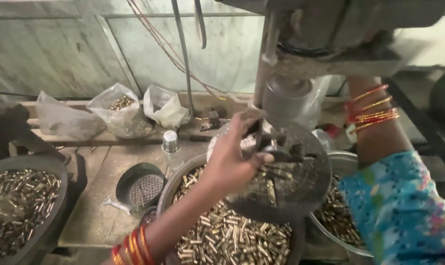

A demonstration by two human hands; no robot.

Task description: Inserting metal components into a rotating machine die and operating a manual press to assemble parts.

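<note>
My left hand (pixel 232 157) reaches over a large bowl (pixel 175 189) full of small brass tubes (pixel 232 240). Its fingers and thumb pinch together at a dark fixture (pixel 286 149) on the round machine table (pixel 303 189). What they pinch looks like a small part, but it is blurred. A grey spindle (pixel 283 95) hangs right above the fixture. My right forearm (pixel 374 132), with red and gold bangles and a patterned blue sleeve, rises at the right. That hand is hidden behind the machine head (pixel 340 29).
A steel bowl (pixel 345 158) of brass pieces stands under my right arm. A dark pan (pixel 55 169) of brass pieces is at the left. Between them are a small dark bowl with a strainer (pixel 141 189), a plastic bottle (pixel 171 145) and a wrench (pixel 115 205). Plastic bags (pixel 121 118) line the back wall.
</note>
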